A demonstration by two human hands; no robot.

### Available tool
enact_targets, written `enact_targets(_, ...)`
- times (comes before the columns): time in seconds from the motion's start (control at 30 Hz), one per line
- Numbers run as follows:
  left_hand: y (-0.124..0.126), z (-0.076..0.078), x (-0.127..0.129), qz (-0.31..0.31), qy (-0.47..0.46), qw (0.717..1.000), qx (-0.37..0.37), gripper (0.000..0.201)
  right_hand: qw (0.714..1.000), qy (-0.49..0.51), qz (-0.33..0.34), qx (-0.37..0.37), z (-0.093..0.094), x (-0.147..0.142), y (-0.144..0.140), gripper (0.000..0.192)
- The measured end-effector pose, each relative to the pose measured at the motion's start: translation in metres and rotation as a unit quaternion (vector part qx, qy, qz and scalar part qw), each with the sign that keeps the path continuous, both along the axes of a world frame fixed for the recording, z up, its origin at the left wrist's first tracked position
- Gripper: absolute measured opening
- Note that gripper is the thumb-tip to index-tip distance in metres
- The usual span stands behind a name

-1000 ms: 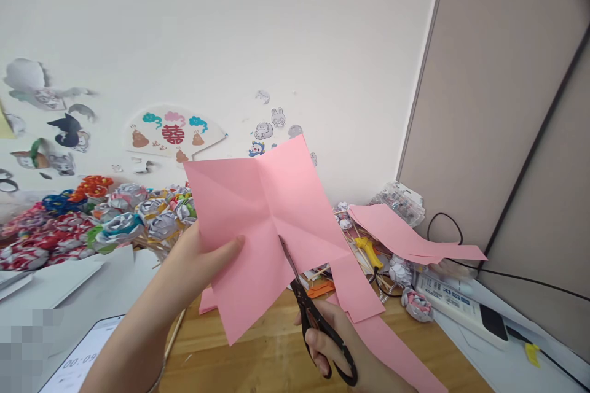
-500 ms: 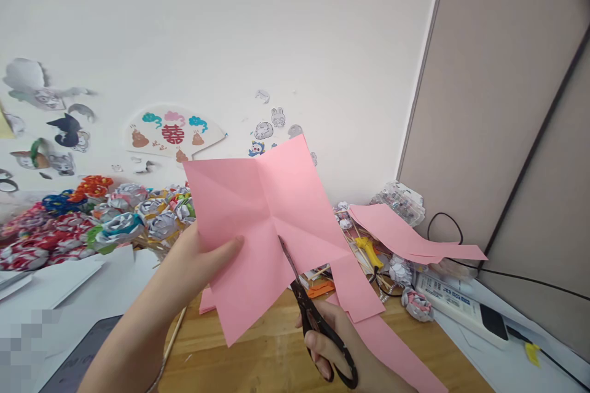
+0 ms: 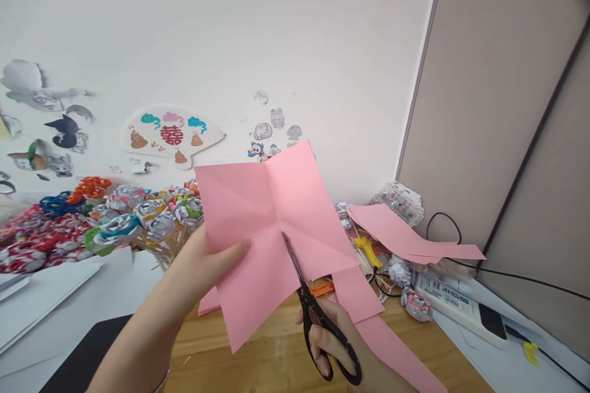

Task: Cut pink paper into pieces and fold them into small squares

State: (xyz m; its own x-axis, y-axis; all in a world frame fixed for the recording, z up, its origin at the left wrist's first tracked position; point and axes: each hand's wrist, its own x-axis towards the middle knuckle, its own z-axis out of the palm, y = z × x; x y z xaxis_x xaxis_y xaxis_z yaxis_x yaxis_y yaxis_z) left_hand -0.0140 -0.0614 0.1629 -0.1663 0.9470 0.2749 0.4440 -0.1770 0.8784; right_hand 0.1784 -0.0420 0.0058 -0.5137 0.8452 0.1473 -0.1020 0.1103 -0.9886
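A creased sheet of pink paper (image 3: 244, 202) is held up before me, with fold lines crossing near its middle. My left hand (image 3: 216, 258) grips its left side, thumb on the near face and the other fingers hidden behind. My right hand (image 3: 338, 338) is closed round the handles of black scissors (image 3: 318, 319). Their blades lie along a cut that runs from the sheet's lower edge to about the centre crease, and they look nearly closed. Below and right of the scissors, pink paper strips (image 3: 396, 350) lie on the wooden table (image 3: 271, 350).
Many paper flowers (image 3: 122, 227) crowd the back left, beside white sheets (image 3: 41, 307). More pink paper (image 3: 405, 233), a yellow glue gun (image 3: 367, 252), a clear case (image 3: 401, 199) and a white power strip (image 3: 456, 307) are on the right. Cut-outs and a paper fan (image 3: 173, 135) hang on the wall.
The pink sheet and my left hand have shifted slightly right and down. The scissors' tip has come up to the centre crease, and the blades appear more closed.
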Motion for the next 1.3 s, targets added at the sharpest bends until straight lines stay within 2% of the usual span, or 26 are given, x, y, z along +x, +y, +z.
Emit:
enact_targets(0.53, 0.0008, -0.0003, 0.0013, 0.002, -0.033, 0.999, -0.023, 0.042, 0.999, 0.03, 0.016, -0.003, -0.009, -0.0003, 0.0014, 0.039)
enact_targets(1.03, 0.0014, -0.0004, 0.0007, -0.01, -0.058, 0.998, -0.022, 0.041, 1.0, 0.021, 0.002, 0.006, 0.0003, 0.0002, -0.0056, 0.035)
enact_targets(1.3, 0.0014, 0.0006, 0.0014, 0.003, -0.061, 0.998, -0.032, 0.044, 1.0, 0.014, -0.005, 0.002, -0.0007, -0.0002, -0.0067, 0.037)
